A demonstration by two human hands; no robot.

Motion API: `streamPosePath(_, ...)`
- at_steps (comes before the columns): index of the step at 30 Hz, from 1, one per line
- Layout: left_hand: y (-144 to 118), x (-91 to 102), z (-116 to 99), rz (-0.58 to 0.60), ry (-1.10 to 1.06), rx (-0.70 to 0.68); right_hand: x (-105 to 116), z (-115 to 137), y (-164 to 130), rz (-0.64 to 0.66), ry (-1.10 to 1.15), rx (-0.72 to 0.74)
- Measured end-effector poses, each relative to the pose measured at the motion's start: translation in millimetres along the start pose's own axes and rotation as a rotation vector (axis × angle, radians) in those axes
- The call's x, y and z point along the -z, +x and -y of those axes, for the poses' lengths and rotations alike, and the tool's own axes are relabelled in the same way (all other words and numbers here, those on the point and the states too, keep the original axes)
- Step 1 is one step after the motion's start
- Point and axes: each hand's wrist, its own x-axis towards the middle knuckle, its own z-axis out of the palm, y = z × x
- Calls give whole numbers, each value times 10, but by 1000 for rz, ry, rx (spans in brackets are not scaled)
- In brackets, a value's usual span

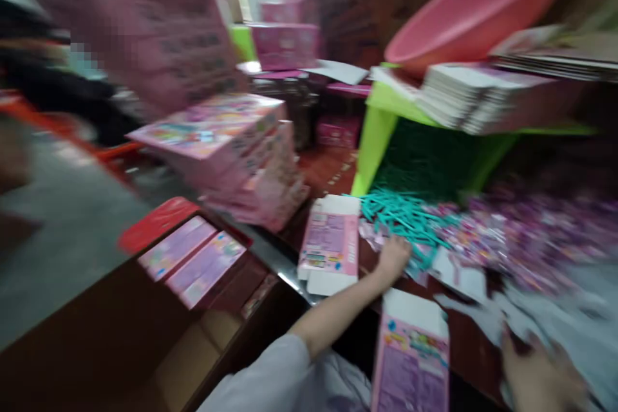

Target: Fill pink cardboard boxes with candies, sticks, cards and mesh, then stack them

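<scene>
My left hand (394,256) reaches to the near edge of a pile of thin teal sticks (408,215) on the dark red table. Its fingertips are blurred, and whether they grip anything is unclear. Beside that forearm lies a flat pink-and-purple carton (331,241) with white end flaps out. Another such carton (412,351) lies closer to me, between my two arms. At the lower right, my right hand (541,367) is over pale plastic bags (570,315), its fingers apart and nothing visible in them. Small white cards (458,273) lie between the hands.
Small shiny purple packets (512,238) are heaped at right. A green stand (381,122) carries stacked booklets (458,96) and a pink basin (483,13). Pink boxes (217,135) are stacked at left. An open brown carton (120,328) at lower left holds purple boxes (205,267).
</scene>
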Motion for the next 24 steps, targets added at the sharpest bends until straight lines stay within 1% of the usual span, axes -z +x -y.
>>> streamPosePath(1,30,13,-19,-2,-13,17,87,-111,-108,-65,-58,-105)
streamPosePath(2,47,35,-13,-22,-28,39,144,-170,-172,-96,-99,-166)
streamPosePath(3,47,64,10,-37,-42,52,181,-195,-190,-102,-114,-194)
streamPosePath(4,30,99,39,-64,-57,95,205,-202,-170,-109,-161,-231)
streamPosePath(5,-7,137,66,-131,-109,196,226,-204,-125,-117,-234,-280)
streamPosePath(6,-63,173,86,-199,-168,251,249,-210,-67,-112,-296,-310)
streamPosePath(8,-212,219,84,-286,-353,258,312,-253,52,-87,-379,-352)
streamPosePath(9,-289,221,60,-278,-479,233,350,-292,105,-59,-407,-350)
streamPosePath(10,-359,204,21,-228,-623,207,389,-343,154,-20,-429,-337)
streamPosePath(11,-414,169,-27,-144,-771,191,427,-401,199,36,-445,-311)
streamPosePath(13,-473,56,-138,49,-1024,202,497,-520,290,171,-461,-238)
streamPosePath(14,-479,-9,-190,115,-1114,226,531,-570,335,228,-466,-202)
streamPosePath(16,-463,-123,-273,167,-1226,269,616,-636,421,295,-472,-123)
streamPosePath(18,-437,-180,-324,198,-1267,262,742,-658,495,330,-461,-35)
streamPosePath(21,-430,-169,-352,249,-1230,201,1010,-673,582,345,-371,66)
streamPosePath(22,-438,-157,-353,247,-1196,177,1105,-688,608,316,-316,86)
streamPosePath(24,-460,-144,-353,227,-1126,136,1259,-738,665,191,-164,108)
